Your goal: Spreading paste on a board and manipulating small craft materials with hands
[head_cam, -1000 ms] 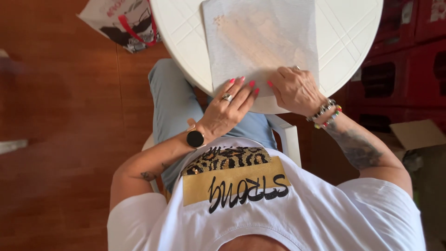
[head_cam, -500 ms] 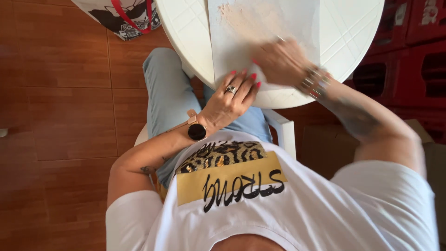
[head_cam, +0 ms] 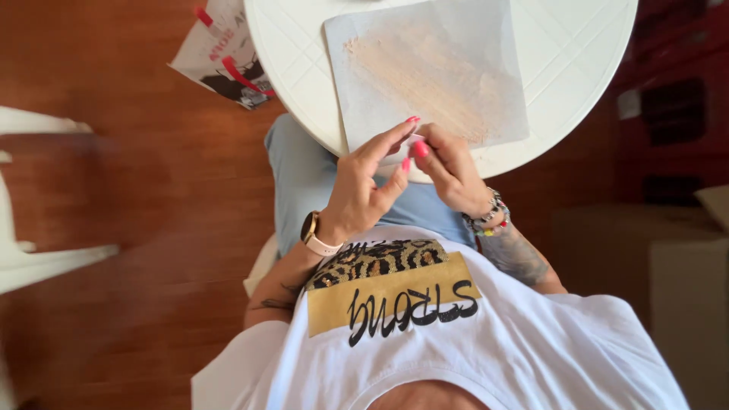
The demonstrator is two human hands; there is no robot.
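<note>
White plastic chair: at nine o'clock, blurred, cut by the left frame edge, well apart from the person across open brown floor. Printed bag: at eleven o'clock, flat on the floor just beside the table's left rim, red handles showing. Round white table: across twelve to two o'clock, near rim curving just above the lap, top cut by the frame; bare tabletop lies open right of the sheet. Sheet of paper: roughly square, lying flat on the table, smeared with pale tan from upper left to lower right; tilted slightly, its lower edge rising toward the right, and its near left corner meets the fingers at the table's rim. Left hand: centre of view, watch at the wrist, fingers stretched up and pinched with the thumb on a small pale piece at that corner. Right hand: touching the left, beaded bracelets at the wrist, fingertips closed on the same piece; what the piece is cannot be told. Red crates: at three o'clock, blurred, beyond the table's right rim.
</note>
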